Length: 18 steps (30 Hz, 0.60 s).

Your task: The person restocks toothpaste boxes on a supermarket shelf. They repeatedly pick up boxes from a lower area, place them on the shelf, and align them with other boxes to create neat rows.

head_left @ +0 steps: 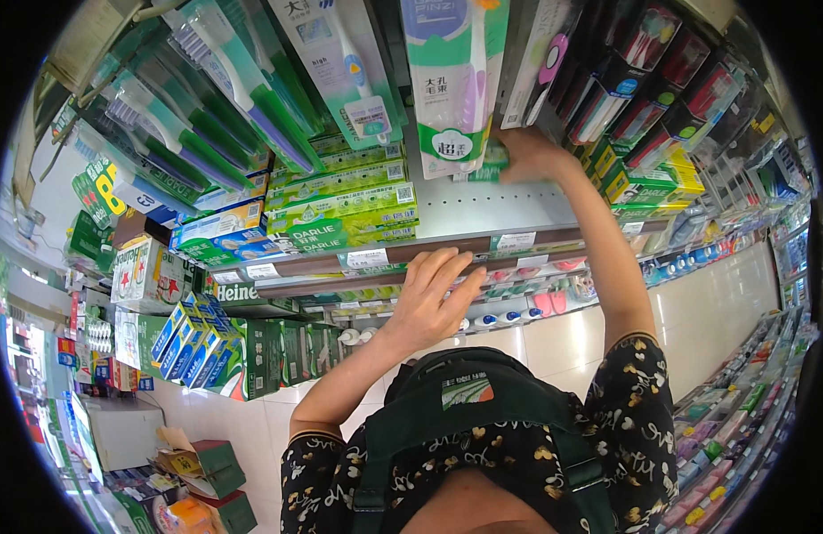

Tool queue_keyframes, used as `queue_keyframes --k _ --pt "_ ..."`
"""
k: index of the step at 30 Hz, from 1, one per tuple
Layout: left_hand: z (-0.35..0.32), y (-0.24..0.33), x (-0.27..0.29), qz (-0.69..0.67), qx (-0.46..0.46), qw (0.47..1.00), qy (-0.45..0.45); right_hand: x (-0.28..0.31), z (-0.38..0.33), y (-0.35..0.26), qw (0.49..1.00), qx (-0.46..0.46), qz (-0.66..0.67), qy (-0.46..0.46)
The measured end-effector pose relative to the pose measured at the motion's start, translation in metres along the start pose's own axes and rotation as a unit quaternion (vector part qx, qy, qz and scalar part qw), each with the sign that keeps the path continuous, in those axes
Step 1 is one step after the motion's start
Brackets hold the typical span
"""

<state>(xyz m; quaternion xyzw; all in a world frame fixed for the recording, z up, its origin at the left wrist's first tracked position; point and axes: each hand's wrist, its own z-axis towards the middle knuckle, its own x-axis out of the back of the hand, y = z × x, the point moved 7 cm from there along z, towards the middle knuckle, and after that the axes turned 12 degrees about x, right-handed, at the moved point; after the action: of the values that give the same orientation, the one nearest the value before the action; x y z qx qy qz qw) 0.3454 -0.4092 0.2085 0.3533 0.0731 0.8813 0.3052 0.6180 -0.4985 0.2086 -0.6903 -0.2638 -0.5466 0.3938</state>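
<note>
In the head view, your left hand [429, 298] rests on the front edge of the grey metal shelf [483, 209], fingers spread and laid flat over the price-tag rail [367, 259]; it grips nothing. Your right hand [532, 153] reaches deep onto that shelf and presses against a green toothpaste box [492, 165] near the back. Hanging toothbrush packs [451, 80] hide the fingers, so you cannot tell whether they close around the box or only touch it. To the left on the same shelf lies a stack of green toothpaste boxes [345, 209]. Below, green cartons [269, 356] stand on the pale tiled floor [723, 303].
</note>
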Motion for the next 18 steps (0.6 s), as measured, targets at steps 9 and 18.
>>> queue_keyframes --k 9,18 --pt "0.056 -0.039 -0.055 0.025 0.200 0.977 -0.064 0.004 -0.115 -0.049 0.961 0.050 -0.106 0.252" --pt "0.060 -0.061 -0.073 -0.007 0.288 0.955 -0.064 -0.023 -0.168 -0.036 0.912 -0.095 -0.057 0.394"
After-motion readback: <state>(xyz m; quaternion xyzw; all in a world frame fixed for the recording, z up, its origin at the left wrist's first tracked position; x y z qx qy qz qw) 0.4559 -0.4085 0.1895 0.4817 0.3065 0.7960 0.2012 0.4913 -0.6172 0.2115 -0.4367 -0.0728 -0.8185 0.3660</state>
